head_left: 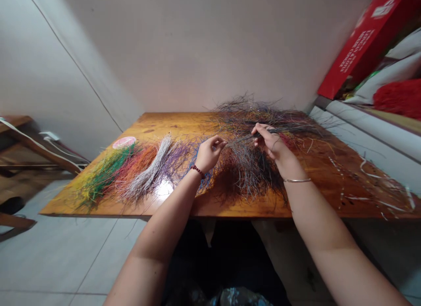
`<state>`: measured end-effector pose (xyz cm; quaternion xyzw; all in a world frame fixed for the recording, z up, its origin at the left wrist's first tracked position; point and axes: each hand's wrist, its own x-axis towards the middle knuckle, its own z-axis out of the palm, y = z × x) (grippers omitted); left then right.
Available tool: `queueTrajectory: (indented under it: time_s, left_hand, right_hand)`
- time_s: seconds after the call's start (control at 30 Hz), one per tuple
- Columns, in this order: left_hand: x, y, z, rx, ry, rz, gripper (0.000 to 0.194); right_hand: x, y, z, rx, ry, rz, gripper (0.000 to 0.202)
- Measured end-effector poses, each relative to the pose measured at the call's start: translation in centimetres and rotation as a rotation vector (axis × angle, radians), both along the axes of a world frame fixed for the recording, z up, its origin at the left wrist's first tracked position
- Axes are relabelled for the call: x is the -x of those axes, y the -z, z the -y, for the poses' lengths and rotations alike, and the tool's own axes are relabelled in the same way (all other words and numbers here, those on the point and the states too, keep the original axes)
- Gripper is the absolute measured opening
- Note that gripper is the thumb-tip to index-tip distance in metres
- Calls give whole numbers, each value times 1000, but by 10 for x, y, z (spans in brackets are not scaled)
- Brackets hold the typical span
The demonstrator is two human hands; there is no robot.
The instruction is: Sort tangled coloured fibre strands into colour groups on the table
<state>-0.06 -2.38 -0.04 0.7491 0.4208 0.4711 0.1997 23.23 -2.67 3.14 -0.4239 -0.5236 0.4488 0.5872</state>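
Note:
My right hand (269, 141) is closed around a bundle of thin dark grey strands (287, 129), which sticks out past it on both sides above the table. To its left, my left hand (209, 153) pinches with thumb and fingertips at the bundle's left end; how many strands it grips is too fine to tell. Beneath and between the hands lies a pile of loose grey strands (246, 172), with black ones (271, 170) to its right. Blue strands (206, 181) lie partly hidden under my left wrist. Behind my right hand spreads a tangled heap of mixed dark strands (250, 105).
Sorted strands lie leftward on the wooden table (184, 207): purple (177, 159), a whitish bundle (149, 170), orange (141, 161), green (120, 172), yellow (95, 179). A pink round item (124, 142) lies behind them. White scraps (391, 205) lie right; a red box (362, 43) stands beyond.

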Motion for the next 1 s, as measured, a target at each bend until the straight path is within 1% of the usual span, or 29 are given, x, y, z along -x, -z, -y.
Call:
queueTrajectory:
  time_s: [0.1, 0.2, 0.27, 0.37, 0.47, 0.73, 0.87, 1.0]
  left_hand:
    - [2, 0, -1, -14, -61, -26, 15]
    - [4, 0, -1, -86, -142, -72, 14]
    - [4, -1, 0, -138, -166, -100, 14]
    - [5, -2, 0, -179, -155, -174, 14]
    - [6, -1, 2, -220, -137, -294, 17]
    - [5, 2, 2, -327, -179, -552, 24]
    - [4, 2, 2, -371, -206, -619, 24]
    - [4, 2, 4, -412, -212, -607, 22]
  right_hand:
    - [0, 1, 0, -9, -2, 13, 51]
    - [3, 2, 1, -29, -36, 47, 48]
    - [4, 2, 1, -31, -52, 63, 47]
    - [4, 1, 2, -20, -50, 72, 46]
    - [3, 3, 1, -26, -51, 73, 46]
    - [1, 11, -8, -54, -110, 68, 47]
    - [3, 10, -7, -45, -119, 91, 49]
    - [6, 10, -6, -51, -105, 118, 50]
